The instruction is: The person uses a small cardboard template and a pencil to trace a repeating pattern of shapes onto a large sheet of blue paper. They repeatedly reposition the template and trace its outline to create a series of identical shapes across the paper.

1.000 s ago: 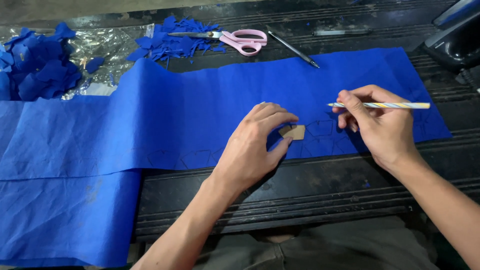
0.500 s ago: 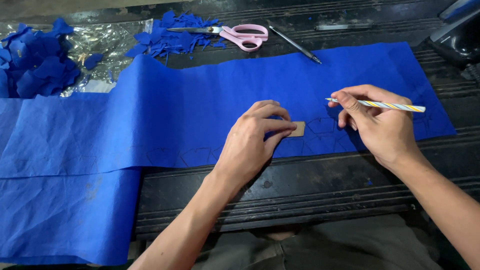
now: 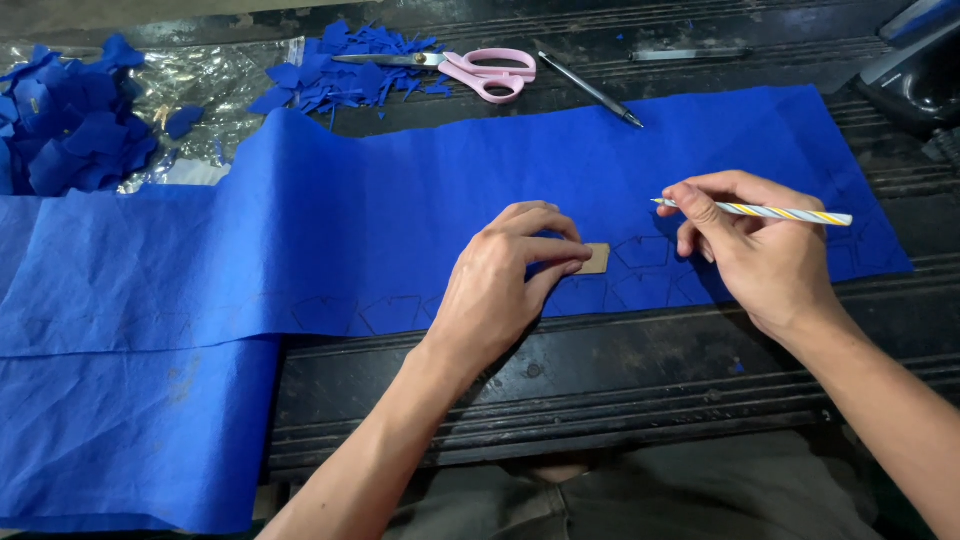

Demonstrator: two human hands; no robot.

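Observation:
A long blue cloth (image 3: 400, 210) lies across a dark slatted table (image 3: 600, 370), its left end hanging down. Pencilled pentagon outlines run along its near edge. My left hand (image 3: 505, 280) presses a small tan cardboard template (image 3: 594, 259) flat on the cloth with its fingertips. My right hand (image 3: 755, 250) hovers just right of the template and grips a striped yellow-and-white pencil (image 3: 770, 212), tip pointing left, lifted off the cloth.
Pink-handled scissors (image 3: 470, 68) lie at the back beside a heap of blue cloth scraps (image 3: 340, 75). A dark pen (image 3: 590, 90) lies right of them. More cut blue pieces (image 3: 70, 130) sit on clear plastic at the back left. A dark machine part (image 3: 915, 70) stands at the far right.
My left hand has laid the template flatter on the cloth and shifted it slightly right. The right hand with the pencil has stayed nearly still.

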